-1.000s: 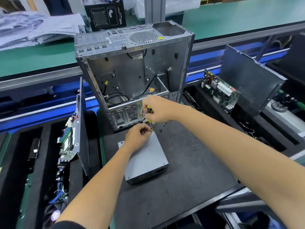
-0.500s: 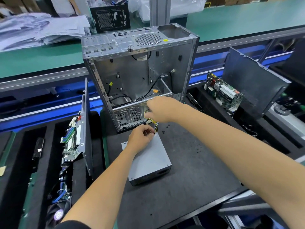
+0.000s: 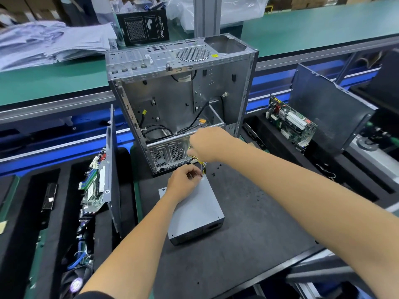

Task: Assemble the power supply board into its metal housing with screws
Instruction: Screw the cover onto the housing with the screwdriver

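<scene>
Your left hand [image 3: 183,180] is pinched on something small at the far corner of the grey power supply box [image 3: 194,208], which lies flat on the worktop [image 3: 248,234] under your wrist, probably steadying it. Your right hand [image 3: 207,145], just beyond, is closed on the yellow and black cable bundle [image 3: 199,161], likely to keep the wires clear. The open metal housing [image 3: 183,100] stands upright just past both hands. Loose black screws [image 3: 216,171] lie beside your right wrist. What your left fingertips hold is hidden, and so are the cable ends.
</scene>
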